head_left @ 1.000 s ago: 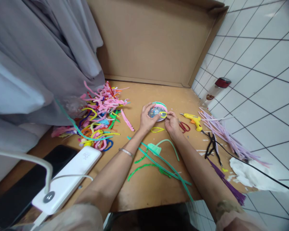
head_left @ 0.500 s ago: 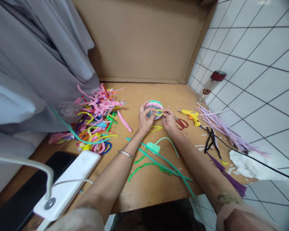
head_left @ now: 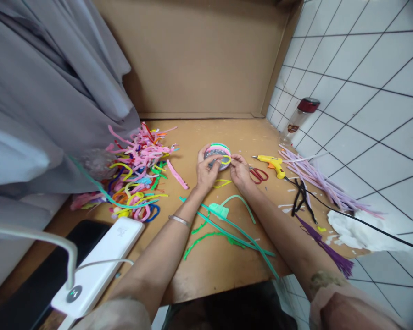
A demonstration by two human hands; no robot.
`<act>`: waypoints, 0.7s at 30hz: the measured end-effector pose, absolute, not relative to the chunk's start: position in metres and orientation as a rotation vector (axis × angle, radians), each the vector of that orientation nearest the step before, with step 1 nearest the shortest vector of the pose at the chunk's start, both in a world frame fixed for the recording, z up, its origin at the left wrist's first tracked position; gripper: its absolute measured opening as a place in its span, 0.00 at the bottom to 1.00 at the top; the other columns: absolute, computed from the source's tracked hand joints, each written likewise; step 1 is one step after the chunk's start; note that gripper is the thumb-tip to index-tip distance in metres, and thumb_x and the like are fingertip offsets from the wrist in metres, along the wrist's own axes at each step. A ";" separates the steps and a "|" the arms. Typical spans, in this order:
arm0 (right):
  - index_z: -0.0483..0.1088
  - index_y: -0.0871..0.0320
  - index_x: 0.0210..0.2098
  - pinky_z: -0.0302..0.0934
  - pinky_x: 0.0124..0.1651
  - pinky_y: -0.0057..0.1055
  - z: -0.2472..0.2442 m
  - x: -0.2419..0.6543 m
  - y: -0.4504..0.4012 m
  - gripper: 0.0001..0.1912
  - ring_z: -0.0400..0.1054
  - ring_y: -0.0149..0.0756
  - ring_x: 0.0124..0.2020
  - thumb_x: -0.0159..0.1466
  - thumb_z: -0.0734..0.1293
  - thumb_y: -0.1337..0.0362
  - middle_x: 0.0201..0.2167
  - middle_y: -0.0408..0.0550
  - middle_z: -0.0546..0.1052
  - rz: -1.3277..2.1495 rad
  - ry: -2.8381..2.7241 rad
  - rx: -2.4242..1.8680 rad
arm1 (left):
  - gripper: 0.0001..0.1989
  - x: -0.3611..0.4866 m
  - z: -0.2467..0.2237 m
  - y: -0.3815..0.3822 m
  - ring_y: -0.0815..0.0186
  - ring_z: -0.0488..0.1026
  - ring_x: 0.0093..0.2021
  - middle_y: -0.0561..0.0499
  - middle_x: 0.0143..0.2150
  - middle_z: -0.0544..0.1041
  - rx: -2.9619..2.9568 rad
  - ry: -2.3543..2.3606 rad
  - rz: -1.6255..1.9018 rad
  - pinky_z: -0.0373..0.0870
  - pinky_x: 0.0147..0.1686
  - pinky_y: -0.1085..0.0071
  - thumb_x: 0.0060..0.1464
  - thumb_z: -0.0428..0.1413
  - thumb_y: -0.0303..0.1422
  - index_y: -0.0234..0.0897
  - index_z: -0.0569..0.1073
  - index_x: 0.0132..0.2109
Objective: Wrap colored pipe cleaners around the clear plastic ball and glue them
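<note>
My left hand [head_left: 206,172] is closed round the side of a round grey container [head_left: 211,154] banded near its top with pink and green pipe cleaner. Its thumb and a finger press near a bent yellow pipe cleaner [head_left: 226,160] that lies against the container's near side. Across from it, my right hand [head_left: 240,170] pinches the right end of that yellow piece. A second yellow pipe cleaner [head_left: 223,183], bent into a narrow loop, is on the table below my hands. Just right of my right hand lie red-handled scissors [head_left: 259,175].
A tangled heap of pipe cleaners [head_left: 141,156] is at left, near a white power bank [head_left: 103,266]. A yellow glue gun [head_left: 271,164], lilac pipe cleaners [head_left: 326,183] and a bottle [head_left: 300,120] are at right. Teal strips [head_left: 241,233] lie between my forearms.
The view has shifted slightly. Both hands keep their hold on the container and the yellow pipe cleaner, with only small finger movements.
</note>
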State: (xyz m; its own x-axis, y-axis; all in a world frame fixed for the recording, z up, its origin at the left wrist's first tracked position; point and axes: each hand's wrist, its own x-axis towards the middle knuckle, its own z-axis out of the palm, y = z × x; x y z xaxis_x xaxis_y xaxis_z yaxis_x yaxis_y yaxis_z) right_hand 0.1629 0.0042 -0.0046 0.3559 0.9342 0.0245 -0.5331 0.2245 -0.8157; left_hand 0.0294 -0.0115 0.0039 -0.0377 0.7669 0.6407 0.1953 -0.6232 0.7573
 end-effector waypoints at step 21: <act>0.68 0.54 0.31 0.67 0.44 0.29 -0.002 0.164 0.007 0.05 0.72 0.31 0.34 0.57 0.66 0.71 0.29 0.39 0.76 1.109 -0.622 -0.850 | 0.18 0.026 -0.004 0.001 0.54 0.68 0.65 0.42 0.61 0.71 1.673 1.060 1.805 0.62 0.67 0.53 0.59 0.59 0.49 0.40 0.83 0.42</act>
State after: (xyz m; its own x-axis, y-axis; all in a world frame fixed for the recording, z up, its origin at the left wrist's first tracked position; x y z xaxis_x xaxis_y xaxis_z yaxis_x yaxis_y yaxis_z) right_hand 0.1642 0.0072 -0.0020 0.3376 0.9411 0.0201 -0.5079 0.2001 -0.8379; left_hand 0.0258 0.0006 -0.0039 -0.1567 0.7680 0.6210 0.1678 -0.5989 0.7831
